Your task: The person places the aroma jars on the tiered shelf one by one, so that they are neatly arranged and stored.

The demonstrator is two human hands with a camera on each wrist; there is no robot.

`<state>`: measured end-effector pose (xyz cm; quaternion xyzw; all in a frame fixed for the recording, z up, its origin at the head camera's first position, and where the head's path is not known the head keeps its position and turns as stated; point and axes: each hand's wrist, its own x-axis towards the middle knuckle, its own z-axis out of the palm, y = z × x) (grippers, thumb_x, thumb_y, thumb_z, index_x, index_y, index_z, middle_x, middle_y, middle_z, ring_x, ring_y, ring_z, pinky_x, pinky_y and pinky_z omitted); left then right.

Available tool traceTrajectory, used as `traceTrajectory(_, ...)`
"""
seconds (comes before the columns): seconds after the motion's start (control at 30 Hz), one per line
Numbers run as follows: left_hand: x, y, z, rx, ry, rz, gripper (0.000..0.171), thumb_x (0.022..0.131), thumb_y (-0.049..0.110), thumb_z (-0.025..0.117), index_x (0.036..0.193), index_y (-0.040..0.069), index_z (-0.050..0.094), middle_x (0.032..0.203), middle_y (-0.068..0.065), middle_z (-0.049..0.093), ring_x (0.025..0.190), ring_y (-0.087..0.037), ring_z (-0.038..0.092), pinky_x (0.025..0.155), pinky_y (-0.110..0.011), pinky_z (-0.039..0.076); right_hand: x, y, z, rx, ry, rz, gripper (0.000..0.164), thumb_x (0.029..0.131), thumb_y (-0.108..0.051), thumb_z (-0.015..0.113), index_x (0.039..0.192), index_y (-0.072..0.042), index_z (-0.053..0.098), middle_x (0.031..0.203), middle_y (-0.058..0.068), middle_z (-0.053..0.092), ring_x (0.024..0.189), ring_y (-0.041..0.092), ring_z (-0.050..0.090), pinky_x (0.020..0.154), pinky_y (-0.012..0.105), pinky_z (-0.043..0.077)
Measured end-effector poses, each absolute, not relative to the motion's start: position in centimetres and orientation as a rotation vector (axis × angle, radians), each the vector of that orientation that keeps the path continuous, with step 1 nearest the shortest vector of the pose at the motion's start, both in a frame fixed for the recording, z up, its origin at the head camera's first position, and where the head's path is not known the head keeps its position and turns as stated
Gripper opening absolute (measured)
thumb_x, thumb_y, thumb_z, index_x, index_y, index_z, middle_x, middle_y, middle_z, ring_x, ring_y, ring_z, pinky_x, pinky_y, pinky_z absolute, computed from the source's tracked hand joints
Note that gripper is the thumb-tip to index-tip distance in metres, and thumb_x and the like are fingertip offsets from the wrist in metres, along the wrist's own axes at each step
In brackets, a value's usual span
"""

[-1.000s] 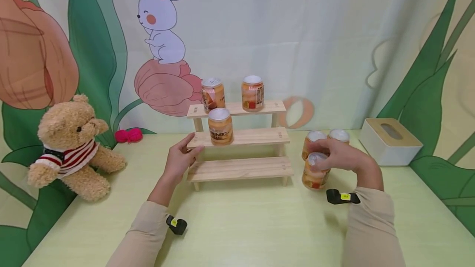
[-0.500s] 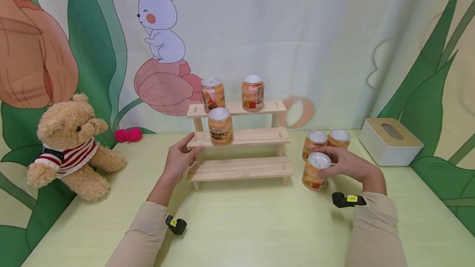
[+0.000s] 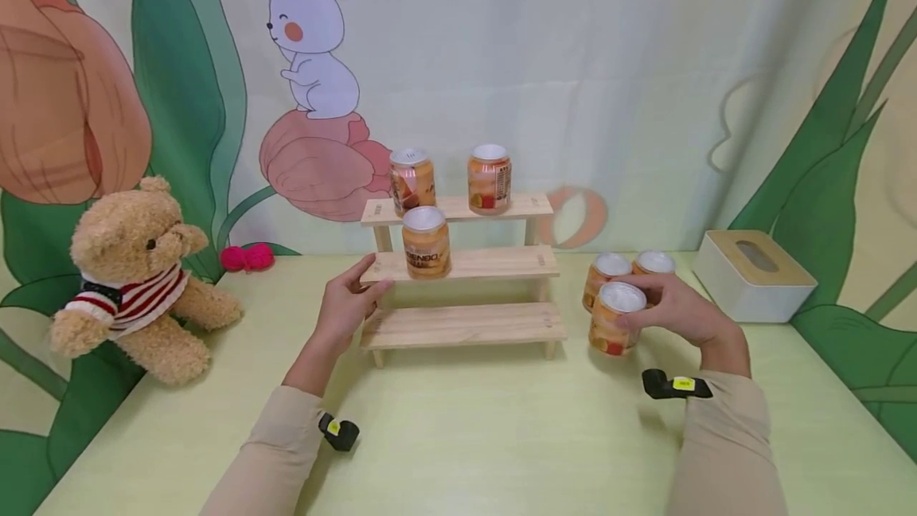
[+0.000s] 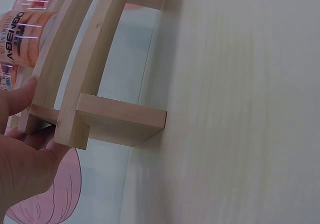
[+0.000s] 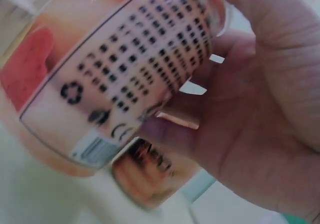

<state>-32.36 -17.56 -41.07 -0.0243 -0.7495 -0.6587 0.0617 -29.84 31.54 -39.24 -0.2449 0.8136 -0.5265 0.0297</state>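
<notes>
My right hand (image 3: 677, 307) grips an orange can with a white lid (image 3: 614, 333), held upright around its upper part. In the right wrist view the can's printed back label (image 5: 135, 58) fills much of the picture. Two similar cans, a left one (image 3: 609, 265) and a right one (image 3: 655, 262), stand just behind it. My left hand (image 3: 345, 309) holds the left end of the middle step of a three-tier wooden shelf (image 3: 466, 325). A can (image 3: 427, 249) stands on that step; two more, one left (image 3: 414, 185) and one right (image 3: 490, 181), are on the top step.
A white tissue box with a wooden lid (image 3: 752, 273) stands at the back right. On the left sits a teddy bear in a striped sweater (image 3: 136, 285), with a pink bow-shaped item (image 3: 247, 258) beside it. A printed curtain (image 3: 609, 86) hangs behind the pale green table (image 3: 487, 436).
My right hand came down around the front can, closed on it, and has now raised it slightly, bringing it a little to the right. The left hand stays at the shelf.
</notes>
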Motion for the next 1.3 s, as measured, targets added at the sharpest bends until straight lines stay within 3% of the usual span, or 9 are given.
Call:
traceTrajectory(0.17,-32.4,-17.5,-40.9,-0.062,-2.292,-1.969,0.067,0.095,0.022,0.072,0.154,0.017,0.041,0.139,-0.01,0.056,0.086,-0.009,0.057,0.057,-0.02,0.039,-29.9,29.5,-37.1,-0.834,2.543,-1.675,0.048,0.082,0.001,0.08,0.127,0.006,0.064,0.103,0.009,0.068,0.087,0.019,0.065,0.073,0.03,0.055)
traceTrajectory(0.37,-32.4,-17.4,-40.8,-0.042,-2.312,-1.951,0.068,0.095,0.023,0.072,0.155,0.018,0.04,0.149,-0.006,0.048,0.094,-0.011,0.059,0.062,-0.02,0.042,-30.0,26.1,-35.4,-0.645,2.657,-1.652,0.05,0.082,-0.015,0.085,0.126,0.0,0.067,0.107,0.014,0.068,0.092,0.024,0.063,0.073,0.033,0.055)
traceTrajectory(0.63,-32.5,-17.5,-40.9,-0.029,-2.307,-1.959,0.067,0.094,0.023,0.072,0.154,0.02,0.042,0.146,-0.006,0.051,0.091,-0.01,0.058,0.061,-0.021,0.042,-29.2,21.8,-33.2,-0.575,2.718,-1.744,0.042,0.082,-0.025,0.085,0.115,-0.004,0.072,0.106,0.012,0.069,0.093,0.024,0.063,0.073,0.032,0.054)
traceTrajectory(1.0,-32.5,-17.6,-40.8,-0.03,-2.287,-1.988,0.066,0.094,0.023,0.072,0.153,0.019,0.043,0.135,-0.011,0.059,0.085,-0.008,0.057,0.059,-0.021,0.039,-28.6,15.6,-32.7,-0.353,3.037,-1.77,0.052,0.076,-0.041,0.087,0.114,-0.009,0.074,0.097,0.01,0.072,0.085,0.022,0.067,0.068,0.036,0.054)
traceTrajectory(1.3,-32.4,-17.6,-40.9,-0.077,-2.264,-2.013,0.067,0.095,0.021,0.072,0.154,0.016,0.041,0.133,-0.013,0.06,0.079,-0.007,0.055,0.054,-0.02,0.034,-28.9,13.2,-33.5,-0.36,3.195,-1.86,0.042,0.071,-0.035,0.09,0.098,-0.006,0.076,0.087,0.008,0.073,0.078,0.022,0.066,0.063,0.036,0.052)
